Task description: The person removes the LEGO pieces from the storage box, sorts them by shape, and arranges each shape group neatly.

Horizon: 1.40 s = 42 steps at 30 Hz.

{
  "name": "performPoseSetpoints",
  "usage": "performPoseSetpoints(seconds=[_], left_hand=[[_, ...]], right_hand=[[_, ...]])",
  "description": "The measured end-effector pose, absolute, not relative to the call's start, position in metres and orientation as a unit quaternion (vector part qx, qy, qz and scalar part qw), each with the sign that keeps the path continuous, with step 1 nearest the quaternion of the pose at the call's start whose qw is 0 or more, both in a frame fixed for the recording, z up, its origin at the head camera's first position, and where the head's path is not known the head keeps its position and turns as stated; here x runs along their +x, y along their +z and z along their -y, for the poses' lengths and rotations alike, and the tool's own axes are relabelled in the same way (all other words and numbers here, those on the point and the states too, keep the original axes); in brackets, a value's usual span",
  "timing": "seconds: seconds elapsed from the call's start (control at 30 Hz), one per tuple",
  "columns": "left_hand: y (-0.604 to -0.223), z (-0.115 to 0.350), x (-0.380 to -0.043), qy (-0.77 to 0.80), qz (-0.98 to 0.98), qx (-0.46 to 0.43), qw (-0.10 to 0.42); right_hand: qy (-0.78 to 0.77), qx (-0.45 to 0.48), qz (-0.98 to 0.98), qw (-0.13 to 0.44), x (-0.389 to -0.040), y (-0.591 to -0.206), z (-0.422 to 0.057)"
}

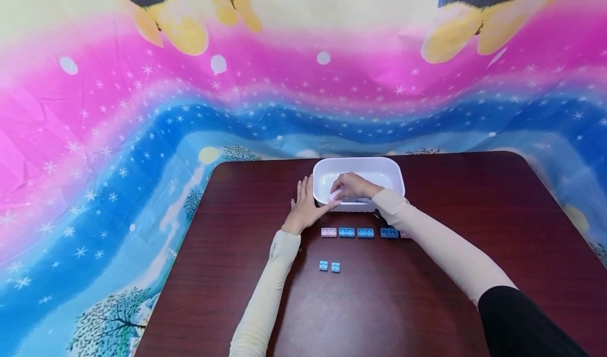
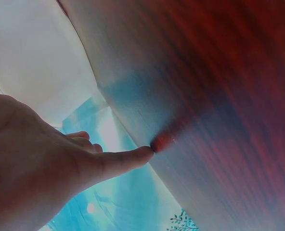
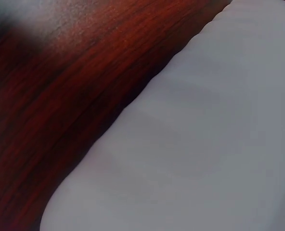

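Note:
A white plastic basin [image 1: 359, 207] stands at the back of the table. My left hand [image 1: 305, 209] rests along its left side with fingers straight, the thumb reaching to the front rim; in the left wrist view a fingertip of the left hand [image 2: 41, 159] meets the tabletop. Inside the basin, my right hand [image 1: 352, 186] pinches a pale pink toy brick [image 1: 335, 194], mostly covered by the fingers. The right wrist view shows only the basin's wall [image 3: 190, 125] and wood, not the hand.
In front of the basin runs a row: a pink brick [image 1: 329, 232], three blue bricks [image 1: 365, 233] and another pink brick [image 1: 404, 234] partly behind the right sleeve. Nearer lie two small light blue bricks [image 1: 335, 267]. A printed cloth [image 1: 303, 93] hangs behind the dark wooden table [image 1: 237, 199].

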<state>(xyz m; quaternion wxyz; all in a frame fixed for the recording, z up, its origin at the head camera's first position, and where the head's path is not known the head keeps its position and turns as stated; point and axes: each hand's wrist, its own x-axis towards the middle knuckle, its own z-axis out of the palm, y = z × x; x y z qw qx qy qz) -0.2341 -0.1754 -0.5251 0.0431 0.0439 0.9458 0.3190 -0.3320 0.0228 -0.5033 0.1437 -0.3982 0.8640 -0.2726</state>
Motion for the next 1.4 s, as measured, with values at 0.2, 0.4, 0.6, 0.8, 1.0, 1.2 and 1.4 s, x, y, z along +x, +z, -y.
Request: performPoseSetpoints(seconds=[0.2,0.4,0.6,0.8,1.0,1.2,1.4], left_hand=[[-0.524,0.176,-0.234,0.317,-0.947,0.045,0.039],[-0.523,0.177,-0.234,0.319,-0.946,0.045,0.039],[-0.523,0.177,-0.233,0.319,-0.946,0.044,0.041],[-0.524,0.177,-0.234,0.318,-0.946,0.047,0.033],[-0.524,0.176,-0.233,0.317,-0.947,0.046,0.037],[-0.528,0.176,-0.235,0.318,-0.946,0.047,0.040],[-0.529,0.176,-0.236,0.321,-0.945,0.044,0.044]], right_hand=[[-0.270,-0.379,-0.872,0.153,-0.331,-0.503,-0.021],[-0.267,-0.365,-0.877,0.164,-0.329,-0.501,-0.020],[-0.277,-0.358,-0.875,0.171,-0.326,-0.501,-0.021],[-0.275,-0.363,-0.876,0.160,-0.328,-0.502,-0.021],[-0.264,-0.368,-0.877,0.159,-0.329,-0.503,-0.023],[-0.282,-0.370,-0.873,0.149,-0.329,-0.499,-0.031],[-0.299,-0.382,-0.868,0.105,-0.325,-0.486,-0.046]])
